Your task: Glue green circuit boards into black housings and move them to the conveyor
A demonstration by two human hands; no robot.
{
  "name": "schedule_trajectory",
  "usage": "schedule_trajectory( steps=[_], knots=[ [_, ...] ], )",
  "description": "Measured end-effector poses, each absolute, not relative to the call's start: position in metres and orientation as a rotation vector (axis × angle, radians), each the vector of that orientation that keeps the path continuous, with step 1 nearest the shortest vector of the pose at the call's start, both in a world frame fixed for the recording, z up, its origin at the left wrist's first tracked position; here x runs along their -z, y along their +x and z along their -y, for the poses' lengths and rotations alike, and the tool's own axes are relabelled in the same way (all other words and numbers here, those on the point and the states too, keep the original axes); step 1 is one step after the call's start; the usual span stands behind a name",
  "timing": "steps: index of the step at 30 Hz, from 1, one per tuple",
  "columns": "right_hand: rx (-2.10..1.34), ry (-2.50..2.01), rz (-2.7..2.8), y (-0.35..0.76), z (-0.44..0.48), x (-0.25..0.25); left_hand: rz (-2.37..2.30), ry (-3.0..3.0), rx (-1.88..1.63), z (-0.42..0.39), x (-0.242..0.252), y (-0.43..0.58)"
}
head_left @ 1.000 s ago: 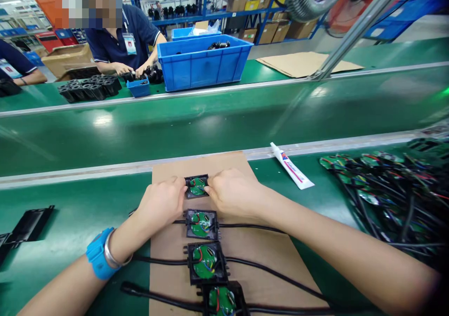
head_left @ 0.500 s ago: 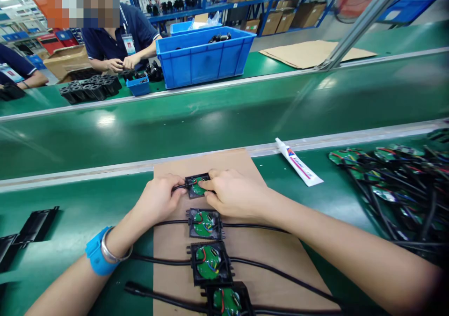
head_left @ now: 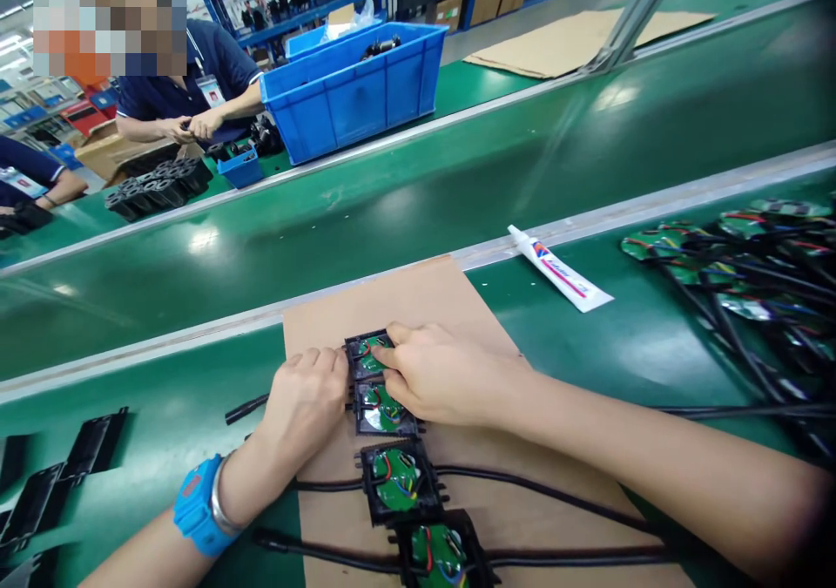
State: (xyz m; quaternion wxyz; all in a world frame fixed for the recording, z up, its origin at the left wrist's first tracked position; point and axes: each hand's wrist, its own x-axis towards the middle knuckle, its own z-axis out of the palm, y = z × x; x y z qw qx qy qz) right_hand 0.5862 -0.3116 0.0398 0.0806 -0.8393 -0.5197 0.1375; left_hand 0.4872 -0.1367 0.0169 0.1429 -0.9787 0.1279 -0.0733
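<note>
A sheet of brown cardboard [head_left: 418,296] lies on the green bench, carrying a row of black housings with round green circuit boards and black cables. My left hand [head_left: 306,401] is curled against the left side of the top housing [head_left: 367,354], fingers bent over its edge. My right hand [head_left: 434,375] rests on the same housing from the right, fingertips pressed on its green board. Below it sit a second housing [head_left: 380,409], a third housing [head_left: 398,479] and a last housing [head_left: 437,557].
A white glue tube [head_left: 558,267] lies right of the cardboard. A heap of green boards with cables [head_left: 738,283] fills the right. Black covers [head_left: 58,479] lie at the left. Beyond the conveyor belt [head_left: 405,196], a person's hands [head_left: 189,125] work near a blue crate [head_left: 353,91].
The view has tilted and swung left. Both hands have drawn the top housing nearer, close against the second one, with the right fingers now on the board.
</note>
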Motion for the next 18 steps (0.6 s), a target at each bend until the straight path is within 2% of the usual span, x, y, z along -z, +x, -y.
schedule_trajectory(
  steps=[5, 12, 18],
  knots=[
    [-0.405, -2.545, 1.534, 0.584, 0.310, -0.041, -0.406, -2.692, -0.014, 0.146, -0.027, 0.496],
    [-0.418, -2.549, 1.493, 0.580, 0.309, -0.045, -0.304, -2.871, 0.146, 0.142, -0.018, 0.477],
    [-0.582, -2.342, 1.414, 0.597, 0.318, -0.045, -0.192, -2.946, -0.077, 0.155, -0.019, 0.478]
  ],
)
